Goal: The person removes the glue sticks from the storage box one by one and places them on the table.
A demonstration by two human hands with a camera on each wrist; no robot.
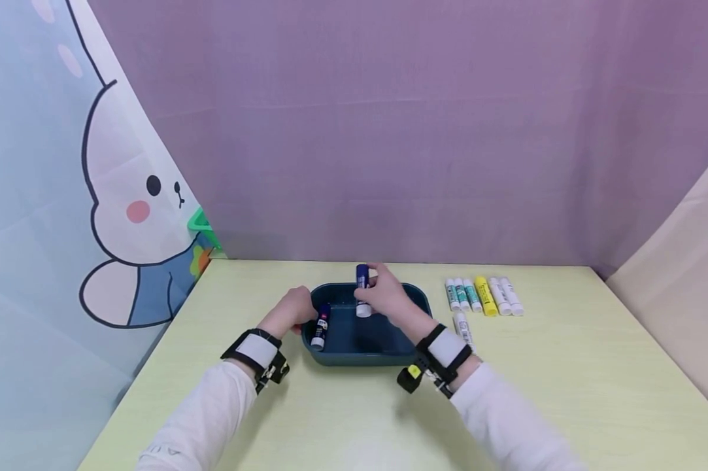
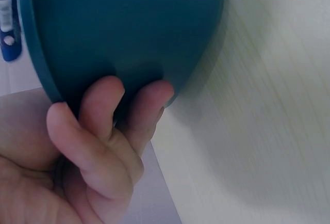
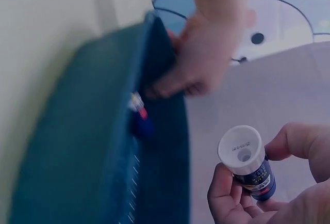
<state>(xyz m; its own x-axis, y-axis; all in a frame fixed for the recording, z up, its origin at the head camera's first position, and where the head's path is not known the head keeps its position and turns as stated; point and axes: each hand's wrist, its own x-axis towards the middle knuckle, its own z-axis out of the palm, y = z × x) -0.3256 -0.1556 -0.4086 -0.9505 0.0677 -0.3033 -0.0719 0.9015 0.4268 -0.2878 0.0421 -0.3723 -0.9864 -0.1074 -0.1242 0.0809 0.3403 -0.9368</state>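
A dark blue-green plastic tray (image 1: 359,359) stands on the table. At its left end my left hand (image 1: 297,306) grips the wall; several fingertips press the outside in the left wrist view. My right hand (image 1: 387,296) holds a glue stick (image 1: 362,288) with a dark blue cap over the tray. That stick is upright in the head view, pinched between thumb and fingers, its white base (image 3: 241,148) facing the right wrist camera. Another blue-capped glue stick (image 1: 321,327) lies inside the tray along the left wall, beside my left hand.
Right of the tray a row holds several small white-and-green sticks (image 1: 461,294), a yellow stick (image 1: 486,296) and two white sticks (image 1: 505,296). A single white stick (image 1: 463,329) lies nearer, partly behind my right wrist. A green basket (image 1: 203,226) shows past the table's far left corner.
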